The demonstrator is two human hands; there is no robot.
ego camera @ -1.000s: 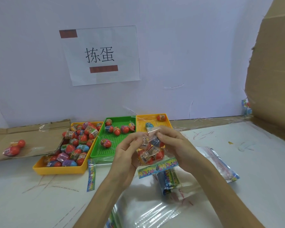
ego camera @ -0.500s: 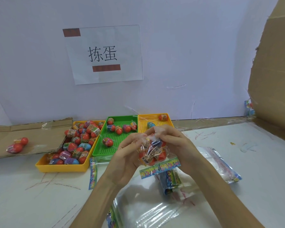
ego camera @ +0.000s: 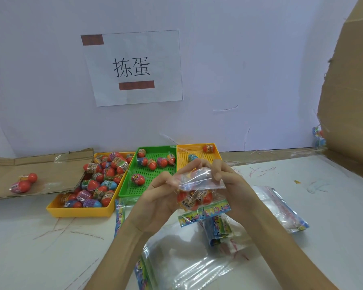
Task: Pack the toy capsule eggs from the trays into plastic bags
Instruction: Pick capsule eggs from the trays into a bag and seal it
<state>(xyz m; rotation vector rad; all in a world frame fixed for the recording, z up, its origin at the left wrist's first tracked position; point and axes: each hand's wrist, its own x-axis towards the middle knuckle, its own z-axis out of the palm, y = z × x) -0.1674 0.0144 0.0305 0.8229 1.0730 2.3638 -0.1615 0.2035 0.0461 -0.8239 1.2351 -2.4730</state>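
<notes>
A clear plastic bag [ego camera: 199, 185] with several red capsule eggs inside hangs above the table between both hands. My left hand [ego camera: 159, 195] pinches the bag's top edge on the left, and my right hand [ego camera: 228, 181] pinches it on the right. Behind the hands sit three trays: a yellow tray [ego camera: 78, 211] piled with several eggs, a green tray [ego camera: 153, 176] with several eggs, and a small orange tray [ego camera: 197, 155] with two eggs.
Empty plastic bags [ego camera: 189, 262] lie on the white table below the hands, and more bags [ego camera: 281, 208] lie to the right. Flat cardboard [ego camera: 40, 164] at the left carries a bagged pair of eggs [ego camera: 23, 183]. A cardboard wall [ego camera: 348, 101] stands at the right.
The bag's top has been folded over and flattened between my fingers. The eggs have dropped lower in the bag.
</notes>
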